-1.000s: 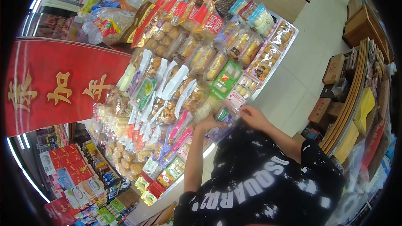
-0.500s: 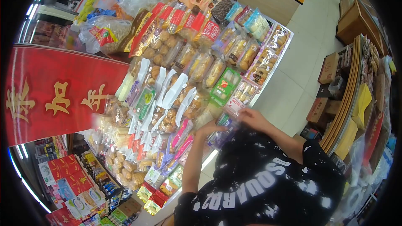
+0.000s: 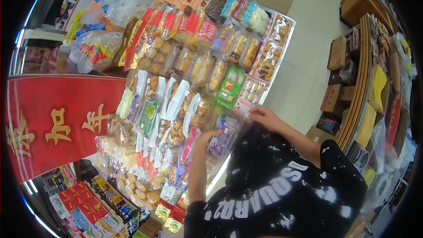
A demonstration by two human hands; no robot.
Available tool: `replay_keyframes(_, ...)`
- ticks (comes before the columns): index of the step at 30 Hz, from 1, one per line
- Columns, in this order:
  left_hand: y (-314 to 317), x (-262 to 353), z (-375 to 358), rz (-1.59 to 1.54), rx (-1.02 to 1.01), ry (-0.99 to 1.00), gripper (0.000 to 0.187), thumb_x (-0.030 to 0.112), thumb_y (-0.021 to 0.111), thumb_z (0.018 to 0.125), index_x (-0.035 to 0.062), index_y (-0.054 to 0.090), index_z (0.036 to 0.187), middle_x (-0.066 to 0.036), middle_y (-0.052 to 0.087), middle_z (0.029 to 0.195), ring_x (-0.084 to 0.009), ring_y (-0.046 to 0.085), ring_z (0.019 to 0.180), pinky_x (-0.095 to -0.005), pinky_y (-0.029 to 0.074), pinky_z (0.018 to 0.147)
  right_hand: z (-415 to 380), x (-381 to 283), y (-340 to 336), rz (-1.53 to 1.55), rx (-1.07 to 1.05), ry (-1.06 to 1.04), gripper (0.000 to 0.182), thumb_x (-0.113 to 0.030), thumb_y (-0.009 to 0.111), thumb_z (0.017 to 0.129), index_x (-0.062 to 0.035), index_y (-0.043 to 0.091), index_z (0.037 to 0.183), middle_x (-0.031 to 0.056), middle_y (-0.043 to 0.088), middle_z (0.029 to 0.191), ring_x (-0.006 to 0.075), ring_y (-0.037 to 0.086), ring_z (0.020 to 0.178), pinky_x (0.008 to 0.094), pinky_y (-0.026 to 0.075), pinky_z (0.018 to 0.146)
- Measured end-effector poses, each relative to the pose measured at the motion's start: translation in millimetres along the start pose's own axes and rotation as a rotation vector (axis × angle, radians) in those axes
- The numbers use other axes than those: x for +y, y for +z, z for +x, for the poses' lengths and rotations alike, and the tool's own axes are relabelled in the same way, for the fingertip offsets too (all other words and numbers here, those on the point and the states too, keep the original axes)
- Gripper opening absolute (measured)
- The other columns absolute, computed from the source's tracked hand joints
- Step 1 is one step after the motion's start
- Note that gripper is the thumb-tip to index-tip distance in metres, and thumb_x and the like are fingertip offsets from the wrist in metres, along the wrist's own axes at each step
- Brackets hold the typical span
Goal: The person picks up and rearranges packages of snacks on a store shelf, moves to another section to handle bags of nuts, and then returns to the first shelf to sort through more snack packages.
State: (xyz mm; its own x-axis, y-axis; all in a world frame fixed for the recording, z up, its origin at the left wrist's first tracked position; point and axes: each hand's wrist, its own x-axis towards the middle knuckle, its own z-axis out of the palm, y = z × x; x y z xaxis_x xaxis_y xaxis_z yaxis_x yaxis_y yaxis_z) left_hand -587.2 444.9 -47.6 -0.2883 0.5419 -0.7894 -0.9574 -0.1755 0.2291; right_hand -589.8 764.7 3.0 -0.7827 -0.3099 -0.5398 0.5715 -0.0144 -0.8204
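Observation:
My left hand (image 3: 209,136) has its thumb over the edge of a clear plastic pack with a purple label (image 3: 222,137), near the display's front edge; the fingers under it are hidden. My right hand (image 3: 263,117) is beside the lower edge of a pink-and-white pack (image 3: 249,96), its fingers bent together; what they pinch, if anything, is too small to make out. A green pack (image 3: 231,87) lies just left of the pink-and-white one. White-topped bags of baked goods (image 3: 174,101) lie left of my hands.
A red banner (image 3: 66,123) with gold characters hangs at the left. Clear plastic bags (image 3: 128,2) lie at the back left. Wooden shelves (image 3: 359,88) with boxes stand across the tiled floor (image 3: 304,61) at the right.
The purple-labelled pack now shows more fully beside my left hand, which has shifted slightly left. My right hand remains by the pink-and-white pack. The whole view has turned a little.

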Motion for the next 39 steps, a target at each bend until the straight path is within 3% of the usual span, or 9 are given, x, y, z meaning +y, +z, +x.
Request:
replay_keyframes(7,-13.1,-6.9,-2.5,-0.207,0.1,-0.028,0.051,0.022,0.073,0.08,0.002,0.058,0.125,-0.015,0.069,0.107,-0.0301,0.069,0.095,-0.0434,0.055,0.086,35.1,16.5,28.6,-0.277,-0.17,0.028,0.051,-0.032,0.066,0.087,0.0024,0.054,0.123,0.0198,0.064,0.113,0.0271,0.062,0.106,0.0368,0.048,0.092)
replay_keyframes(12,-22.3,-11.1,-2.7,-0.132,0.19,0.231,0.051,0.025,0.073,0.081,0.0012,0.058,0.124,-0.015,0.069,0.104,-0.0294,0.068,0.091,-0.0437,0.055,0.084,46.2,-1.2,64.3,-0.439,-0.213,-0.28,0.085,-0.033,0.07,0.086,0.0033,0.023,0.148,0.0262,0.039,0.144,0.0366,0.038,0.135,0.0426,0.028,0.113)
replay_keyframes(14,-34.2,-15.6,3.5,-0.13,0.291,0.266,0.048,0.023,0.073,0.082,0.0009,0.059,0.122,-0.015,0.07,0.103,-0.0281,0.067,0.093,-0.0411,0.054,0.085,63.0,15.0,67.7,-0.397,-0.139,-0.442,0.096,-0.047,0.075,0.078,0.0092,0.03,0.142,0.0328,0.04,0.139,0.0416,0.04,0.133,0.0434,0.032,0.111)
replay_keyframes(18,-34.9,-28.2,2.8,-0.145,0.314,0.327,0.047,0.024,0.072,0.082,0.0007,0.061,0.121,-0.014,0.069,0.105,-0.0267,0.067,0.094,-0.0374,0.052,0.087,56.9,3.4,75.3,-0.285,-0.102,-0.389,0.104,-0.046,0.077,0.077,0.0111,0.023,0.144,0.0327,0.04,0.139,0.0391,0.039,0.134,0.0433,0.031,0.111)
replay_keyframes(23,-7.9,-25.6,-3.7,0.124,0.351,0.359,0.07,0.039,0.068,0.085,0.0019,0.045,0.14,-0.018,0.051,0.136,-0.0298,0.048,0.125,-0.0425,0.039,0.104,39.0,-10.0,77.4,-0.216,-0.105,-0.27,0.118,-0.035,0.083,0.074,0.0098,0.004,0.148,0.03,0.032,0.145,0.0349,0.039,0.133,0.0409,0.03,0.112)
replay_keyframes(26,25.1,-17.1,-9.0,0.134,0.302,0.348,0.075,0.039,0.07,0.085,0.0037,0.04,0.144,-0.016,0.049,0.139,-0.0275,0.048,0.126,-0.0405,0.039,0.104,43.2,-9.4,75.4,0.204,-0.222,-0.078,0.113,-0.018,0.079,0.079,-0.003,-0.005,0.153,0.0243,0.036,0.143,0.0301,0.043,0.13,0.0388,0.038,0.107)
replay_keyframes(32,106.7,7.5,-56.2,0.146,0.28,0.48,0.084,0.052,0.061,0.09,0.0129,0.022,0.153,-0.014,0.036,0.15,-0.0282,0.036,0.136,-0.0428,0.03,0.111,47.1,-32.4,70.5,0.54,-0.144,0.127,0.067,-0.009,0.071,0.083,-0.0044,0.034,0.139,0.0146,0.057,0.119,0.0237,0.059,0.109,0.0403,0.052,0.09)
replay_keyframes(34,95.1,4.3,-53.7,0.08,0.14,0.54,0.076,0.057,0.053,0.092,0.0167,0.028,0.151,-0.015,0.034,0.151,-0.0303,0.033,0.138,-0.0444,0.024,0.114,58.8,-27.7,59.0,0.765,-0.425,0.257,0.049,-0.016,0.067,0.087,-0.0057,0.049,0.131,0.0128,0.062,0.113,0.0256,0.061,0.106,0.0441,0.051,0.091)
replay_keyframes(39,81.0,-8.3,-58.0,-0.08,0.4,0.543,0.066,0.052,0.05,0.095,0.0128,0.037,0.146,-0.015,0.036,0.149,-0.0301,0.034,0.137,-0.0423,0.025,0.113,41.9,-62.4,43.1,0.954,-0.433,0.399,0.04,-0.028,0.06,0.09,-0.0065,0.057,0.123,0.0123,0.066,0.111,0.0289,0.063,0.104,0.0463,0.049,0.096)
